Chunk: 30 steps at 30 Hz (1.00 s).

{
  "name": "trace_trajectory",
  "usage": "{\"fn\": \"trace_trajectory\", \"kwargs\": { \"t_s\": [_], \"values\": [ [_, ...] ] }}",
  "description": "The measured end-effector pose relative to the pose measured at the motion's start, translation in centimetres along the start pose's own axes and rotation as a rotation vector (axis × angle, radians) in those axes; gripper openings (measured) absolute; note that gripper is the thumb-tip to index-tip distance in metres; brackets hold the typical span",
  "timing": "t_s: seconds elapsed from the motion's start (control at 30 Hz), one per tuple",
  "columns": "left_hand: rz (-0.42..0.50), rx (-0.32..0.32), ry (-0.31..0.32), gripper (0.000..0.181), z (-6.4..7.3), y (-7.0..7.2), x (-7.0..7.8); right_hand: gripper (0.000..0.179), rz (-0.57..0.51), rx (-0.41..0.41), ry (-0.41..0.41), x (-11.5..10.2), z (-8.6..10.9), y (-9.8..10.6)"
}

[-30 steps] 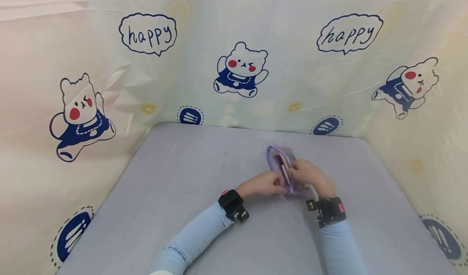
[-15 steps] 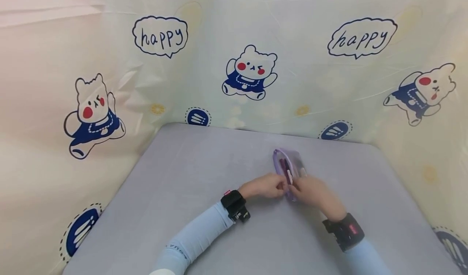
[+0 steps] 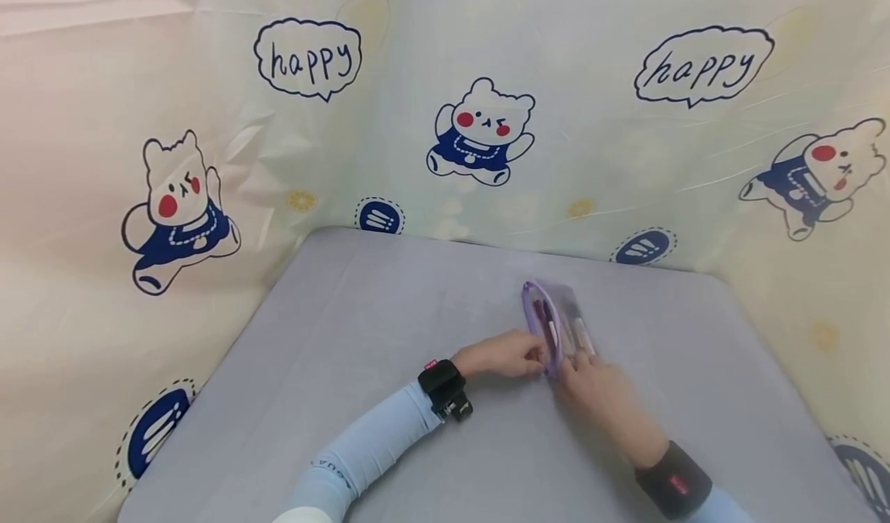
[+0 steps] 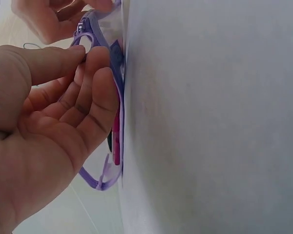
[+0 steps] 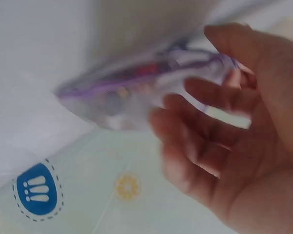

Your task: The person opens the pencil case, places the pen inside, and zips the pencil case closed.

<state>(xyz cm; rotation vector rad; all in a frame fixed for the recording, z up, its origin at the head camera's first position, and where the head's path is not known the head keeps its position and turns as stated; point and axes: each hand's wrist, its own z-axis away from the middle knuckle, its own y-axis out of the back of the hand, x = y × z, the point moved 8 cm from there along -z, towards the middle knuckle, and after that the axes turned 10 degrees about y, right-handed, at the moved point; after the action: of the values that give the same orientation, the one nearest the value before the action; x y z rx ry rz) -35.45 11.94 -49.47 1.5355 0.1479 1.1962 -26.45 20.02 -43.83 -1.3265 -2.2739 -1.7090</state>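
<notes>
A see-through pencil case with purple zip edging [image 3: 566, 307] rests on the table, its zip side spread apart. Pens [image 3: 544, 314] show inside it, among them a pink one [image 4: 117, 141]. My left hand [image 3: 511, 353] is at the case's near end; in the left wrist view its thumb and forefinger pinch the ring of the zip pull [image 4: 84, 39]. Beside the same end is my right hand [image 3: 605, 392], blurred. The right wrist view has its thumb apart from loosely bent fingers [image 5: 205, 92], with the end of the case between them.
A grey-lilac cloth covers the table [image 3: 389, 299]. Behind and at both sides hangs a pale curtain [image 3: 556, 144] printed with bears and lettering. Black camera straps [image 3: 445, 384] sit on both wrists over light blue sleeves [image 3: 378, 442].
My right hand has come from over the case's opening down to its near end, its forearm swinging right. The left hand stays at the zip. The head view has shifted slightly.
</notes>
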Motion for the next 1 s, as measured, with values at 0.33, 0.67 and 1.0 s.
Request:
{"fn": "trace_trajectory", "kwargs": {
  "t_s": [0.33, 0.67, 1.0],
  "values": [
    [0.007, -0.044, 0.015, 0.004, 0.1, 0.1, 0.3, 0.021, 0.039, -0.076, 0.017, -1.4, 0.7, -1.9],
    [-0.093, 0.003, 0.027, 0.005, -0.7, 0.2, 0.3, 0.013, 0.065, -0.153, 0.001, -2.0, 0.6, -2.9],
    [-0.096, -0.01, 0.107, 0.002, -0.9, 0.7, 0.4, 0.023, 0.079, -0.197, -0.025, -2.1, 0.0, -2.8]
  ]
}}
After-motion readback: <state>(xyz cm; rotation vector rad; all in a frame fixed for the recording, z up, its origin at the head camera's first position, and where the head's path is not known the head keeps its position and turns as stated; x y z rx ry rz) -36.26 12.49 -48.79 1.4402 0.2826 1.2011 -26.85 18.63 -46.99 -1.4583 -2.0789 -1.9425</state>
